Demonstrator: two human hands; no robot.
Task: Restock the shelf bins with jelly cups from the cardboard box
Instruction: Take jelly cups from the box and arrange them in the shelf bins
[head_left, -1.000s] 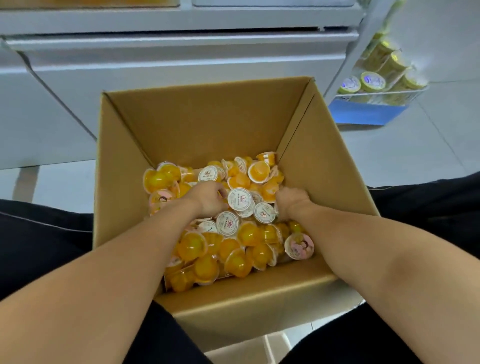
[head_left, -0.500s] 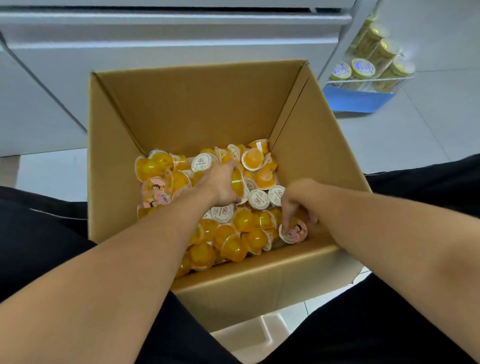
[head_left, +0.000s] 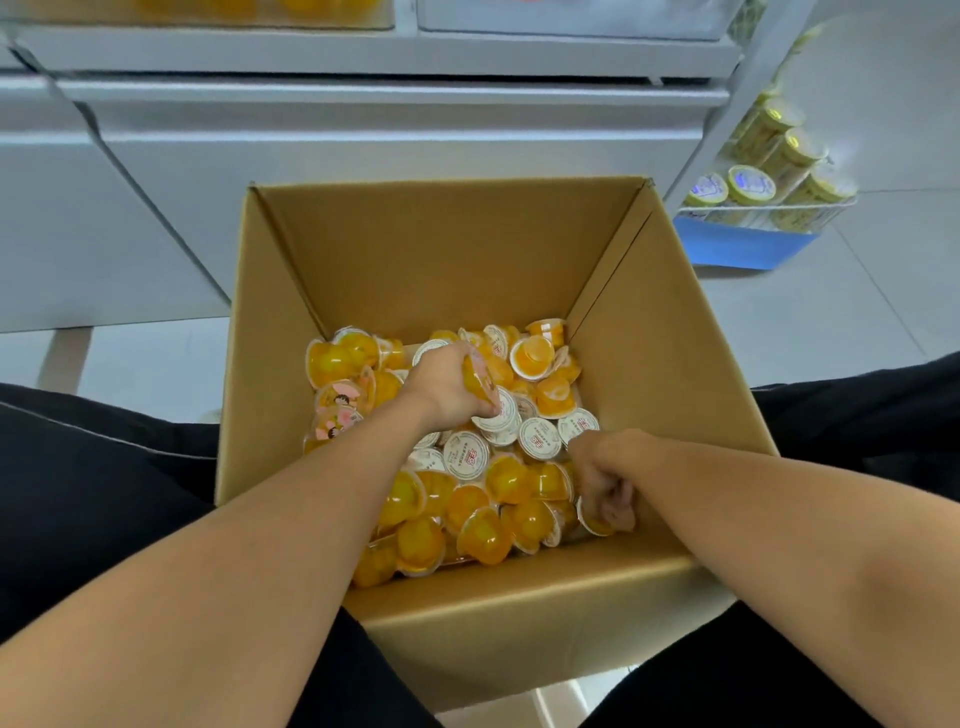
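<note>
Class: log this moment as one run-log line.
stage: picking | left hand: grips jelly cup | right hand: grips jelly cup | cardboard box: open

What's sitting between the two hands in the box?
Head view: white-lidded jelly cups lie lid-up between the left hand and right hand.

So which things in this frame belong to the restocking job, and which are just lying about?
Part of the job:
- cardboard box, open
- jelly cups piled inside it
- left hand, gripping cups
- right hand, curled round a cup
- shelf bins at the top edge

Just lying about:
- yellow-lidded jars on the side rack
- blue rack base
</note>
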